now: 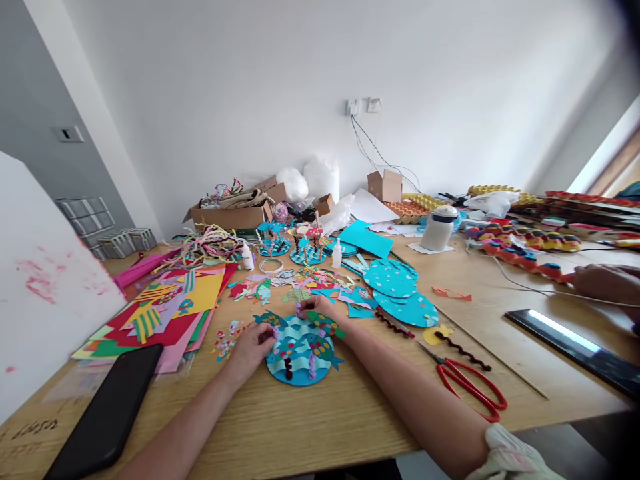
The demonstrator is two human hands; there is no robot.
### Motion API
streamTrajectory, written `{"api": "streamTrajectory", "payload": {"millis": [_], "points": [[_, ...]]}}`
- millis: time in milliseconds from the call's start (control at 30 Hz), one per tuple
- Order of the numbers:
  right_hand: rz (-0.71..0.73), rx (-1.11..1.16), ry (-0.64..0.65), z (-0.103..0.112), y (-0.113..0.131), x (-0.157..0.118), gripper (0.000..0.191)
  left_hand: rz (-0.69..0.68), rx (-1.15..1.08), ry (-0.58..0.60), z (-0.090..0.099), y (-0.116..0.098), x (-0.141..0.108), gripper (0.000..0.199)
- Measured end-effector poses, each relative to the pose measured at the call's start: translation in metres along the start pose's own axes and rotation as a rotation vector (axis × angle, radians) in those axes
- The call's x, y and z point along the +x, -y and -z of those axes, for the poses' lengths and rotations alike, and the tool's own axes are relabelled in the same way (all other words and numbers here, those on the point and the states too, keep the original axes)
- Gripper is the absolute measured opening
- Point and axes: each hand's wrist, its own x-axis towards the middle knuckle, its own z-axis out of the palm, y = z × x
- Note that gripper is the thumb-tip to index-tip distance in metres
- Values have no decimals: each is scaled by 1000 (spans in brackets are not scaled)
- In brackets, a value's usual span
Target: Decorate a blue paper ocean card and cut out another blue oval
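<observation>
A round blue paper disc (293, 379) with pale wavy strips lies on the table before me. Colourful spotted paper fish (286, 349) stand on it, along with a dark coiled pipe cleaner (289, 368) and a purple coiled pipe cleaner (313, 367). At the disc's left edge, my left hand (253, 345) is closed, its fingertips pinching another purple coil (275, 332) beside a fish (270, 319). My right hand (318, 309) reaches over the far side, thumb and finger closed on a purple coil (299, 308). A green spotted fish (324, 323) partly covers its wrist.
Red-handled scissors (470, 387), a thin stick (495, 347) and dark coils (463, 350) lie right. Blue discs (405, 307) and glue bottles (337, 253) stand beyond. Coloured paper (175, 320) and a black phone (107, 407) lie left. Another person's hand (607, 283) rests far right.
</observation>
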Motion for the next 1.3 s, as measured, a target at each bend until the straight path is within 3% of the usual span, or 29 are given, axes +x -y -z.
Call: {"api": "streamTrajectory", "payload": {"millis": [933, 1300], "points": [[3, -3, 31, 1, 6, -5, 20, -26, 85, 45, 3, -12, -3, 11], [33, 0, 34, 2, 3, -3, 19, -27, 134, 52, 1, -8, -3, 15]]}}
